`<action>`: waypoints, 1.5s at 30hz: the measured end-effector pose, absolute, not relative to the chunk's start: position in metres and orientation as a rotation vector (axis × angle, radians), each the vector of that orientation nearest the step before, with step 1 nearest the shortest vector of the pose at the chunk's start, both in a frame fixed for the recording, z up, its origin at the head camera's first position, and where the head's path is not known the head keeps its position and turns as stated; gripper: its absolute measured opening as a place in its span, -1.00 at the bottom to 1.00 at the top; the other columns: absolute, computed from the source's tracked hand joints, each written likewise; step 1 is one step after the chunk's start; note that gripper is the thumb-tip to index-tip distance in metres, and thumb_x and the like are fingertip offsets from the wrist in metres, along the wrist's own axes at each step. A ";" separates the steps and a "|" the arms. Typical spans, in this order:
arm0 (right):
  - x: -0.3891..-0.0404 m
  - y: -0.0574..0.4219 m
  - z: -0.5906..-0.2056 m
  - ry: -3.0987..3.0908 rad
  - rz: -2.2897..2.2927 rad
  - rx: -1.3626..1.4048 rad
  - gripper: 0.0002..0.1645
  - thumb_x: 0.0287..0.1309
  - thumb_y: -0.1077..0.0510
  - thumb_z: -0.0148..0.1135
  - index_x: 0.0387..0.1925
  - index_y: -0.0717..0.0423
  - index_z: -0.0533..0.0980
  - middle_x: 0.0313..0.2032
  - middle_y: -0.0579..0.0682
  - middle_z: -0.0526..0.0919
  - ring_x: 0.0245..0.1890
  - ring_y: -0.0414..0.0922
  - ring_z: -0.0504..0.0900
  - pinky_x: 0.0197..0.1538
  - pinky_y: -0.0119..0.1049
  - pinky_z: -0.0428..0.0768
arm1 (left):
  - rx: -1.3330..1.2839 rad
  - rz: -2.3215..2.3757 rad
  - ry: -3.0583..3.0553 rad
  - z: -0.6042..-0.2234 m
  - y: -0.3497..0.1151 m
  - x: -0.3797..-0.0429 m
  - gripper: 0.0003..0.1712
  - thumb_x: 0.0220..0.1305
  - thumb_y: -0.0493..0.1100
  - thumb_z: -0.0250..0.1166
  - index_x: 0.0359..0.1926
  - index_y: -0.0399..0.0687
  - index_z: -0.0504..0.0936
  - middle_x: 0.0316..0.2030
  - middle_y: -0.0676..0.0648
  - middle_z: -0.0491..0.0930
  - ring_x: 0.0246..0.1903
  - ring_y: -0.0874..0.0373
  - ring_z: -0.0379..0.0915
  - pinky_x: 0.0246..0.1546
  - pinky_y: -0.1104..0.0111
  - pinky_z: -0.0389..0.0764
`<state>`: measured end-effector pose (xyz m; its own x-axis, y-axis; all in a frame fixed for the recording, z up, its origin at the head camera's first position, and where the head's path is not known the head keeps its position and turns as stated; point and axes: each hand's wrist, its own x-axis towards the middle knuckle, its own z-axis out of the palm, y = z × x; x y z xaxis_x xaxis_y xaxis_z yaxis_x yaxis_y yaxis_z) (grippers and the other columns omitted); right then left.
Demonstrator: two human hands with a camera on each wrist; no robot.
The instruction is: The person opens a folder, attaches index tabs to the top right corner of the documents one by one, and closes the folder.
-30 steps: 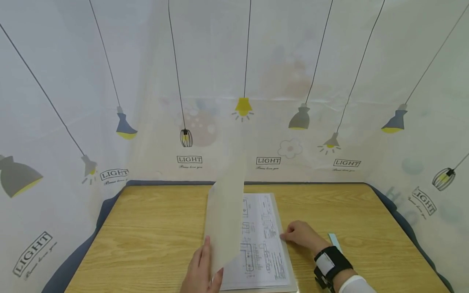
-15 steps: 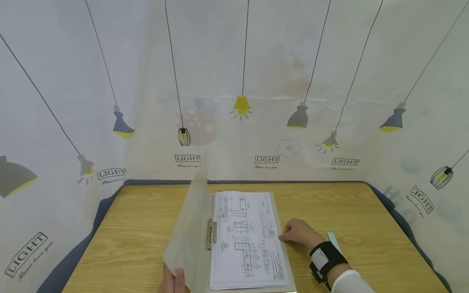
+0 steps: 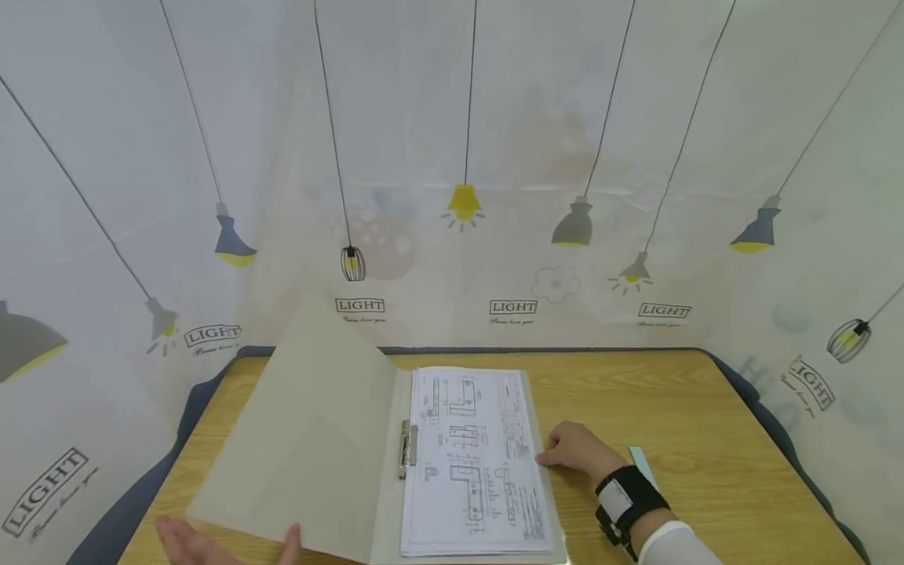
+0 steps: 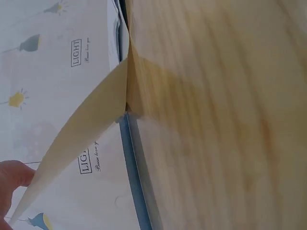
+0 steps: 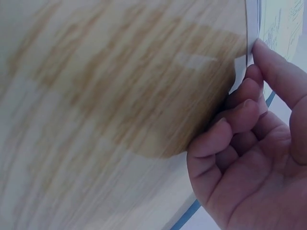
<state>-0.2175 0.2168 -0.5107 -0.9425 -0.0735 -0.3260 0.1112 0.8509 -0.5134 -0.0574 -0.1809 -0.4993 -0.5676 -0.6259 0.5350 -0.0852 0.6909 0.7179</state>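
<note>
A cream clip file folder [image 3: 332, 439] lies open on the wooden table. Its front cover slants up to the left, and a metal lever clip [image 3: 407, 449] sits near the spine. Sheets of technical drawings [image 3: 475, 463] lie on its right side. My left hand [image 3: 219, 545] is at the cover's lower edge, thumb and fingers spread apart, partly cut off by the frame. In the left wrist view the cover [image 4: 81, 122] rises beside a bit of that hand. My right hand [image 3: 579, 449] pinches the folder's right edge; in the right wrist view the other fingers [image 5: 211, 139] curl below.
A pale blue strip [image 3: 641, 464] lies on the table, partly behind the right wrist's black strap [image 3: 636, 502]. Wooden tabletop [image 3: 671, 400] extends to the right of the folder. A cloth printed with lamps [image 3: 424, 157] surrounds the table.
My left hand has swung the folder's cover from upright over to the left and its fingers have spread. The clip and drawings have come into view. My right hand stays at the right edge.
</note>
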 end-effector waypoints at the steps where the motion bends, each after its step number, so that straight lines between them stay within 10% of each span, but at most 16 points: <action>1: -0.217 0.217 -0.510 2.691 -0.775 0.027 -0.72 -0.02 0.09 0.41 -0.60 0.13 0.48 -0.63 -0.07 0.41 -0.57 -0.15 0.38 -0.47 -0.35 0.28 | 0.489 -0.699 -2.079 -0.503 -0.185 -0.056 0.31 -0.12 0.35 0.29 0.48 -0.08 -0.21 0.46 -0.27 -0.22 0.39 -0.25 -0.21 0.29 -0.19 -0.09; 4: -0.217 0.217 -0.509 2.686 -0.778 0.028 -0.73 -0.02 0.10 0.40 -0.58 0.13 0.49 -0.62 -0.06 0.42 -0.56 -0.14 0.39 -0.46 -0.35 0.29 | 0.358 -0.371 -2.148 -0.511 -0.196 -0.056 0.20 0.02 0.61 -0.17 0.46 -0.08 -0.13 0.46 -0.30 -0.25 0.42 -0.31 -0.31 0.29 -0.27 -0.16; 10: -0.219 0.217 -0.510 2.680 -0.778 0.026 -0.73 -0.01 0.09 0.40 -0.57 0.13 0.49 -0.61 -0.05 0.42 -0.55 -0.14 0.39 -0.46 -0.34 0.29 | 0.170 -0.127 -2.671 -0.503 -0.205 -0.072 0.39 -0.15 0.01 0.43 0.48 0.16 -0.41 0.45 -0.26 -0.57 0.41 -0.31 -0.66 0.16 -0.39 -0.17; 14: -0.221 0.218 -0.515 2.675 -0.787 0.020 -0.73 -0.02 0.09 0.40 -0.60 0.12 0.48 -0.63 -0.07 0.41 -0.57 -0.15 0.39 -0.47 -0.35 0.28 | -0.139 -0.032 -2.838 -0.504 -0.210 -0.089 0.38 -0.31 -0.34 0.47 0.48 0.19 -0.18 0.48 -0.19 -0.30 0.42 -0.29 -0.39 0.12 -0.32 0.03; 20: -0.222 0.220 -0.518 2.671 -0.791 0.038 -0.74 -0.03 0.12 0.40 -0.61 0.12 0.48 -0.63 -0.07 0.42 -0.57 -0.15 0.39 -0.47 -0.35 0.28 | -0.508 -0.036 -3.081 -0.498 -0.208 -0.112 0.14 -0.44 -0.27 0.56 0.33 0.07 0.31 0.42 -0.16 0.07 0.39 -0.28 -0.12 0.15 -0.30 0.12; 25: -0.222 0.218 -0.519 2.679 -0.769 0.032 -0.73 -0.03 0.11 0.41 -0.62 0.11 0.49 -0.64 -0.08 0.41 -0.58 -0.16 0.38 -0.48 -0.36 0.28 | -0.482 -0.132 -3.227 -0.495 -0.205 -0.124 -0.20 -0.08 -0.42 0.33 0.27 0.00 0.41 0.38 -0.20 0.17 0.36 -0.28 0.01 0.12 -0.30 0.17; 35: -0.221 0.215 -0.512 2.673 -0.773 0.008 -0.72 -0.01 0.12 0.40 -0.63 0.12 0.48 -0.63 -0.07 0.42 -0.58 -0.16 0.38 -0.47 -0.36 0.29 | -0.216 -0.261 -3.261 -0.513 -0.195 -0.133 -0.11 -0.01 0.38 0.28 0.31 0.12 0.36 0.36 -0.30 0.15 0.23 -0.33 0.13 -0.07 -0.38 0.28; 45: -0.222 0.217 -0.512 2.668 -0.742 0.025 -0.75 0.04 0.11 0.36 -0.57 0.12 0.48 -0.59 -0.05 0.44 -0.55 -0.14 0.40 -0.46 -0.35 0.31 | -0.200 -0.415 -3.322 -0.518 -0.187 -0.135 0.03 -0.18 0.39 0.38 0.30 0.01 0.37 0.34 -0.42 0.11 0.21 -0.48 0.08 -0.22 -0.42 0.34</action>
<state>-0.2221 0.2170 -0.5116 -0.9312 -0.0810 -0.3554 0.1141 0.8612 -0.4953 -0.1348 -0.1869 -0.5182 -0.9706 0.1428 -0.1937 0.0908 0.9627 0.2550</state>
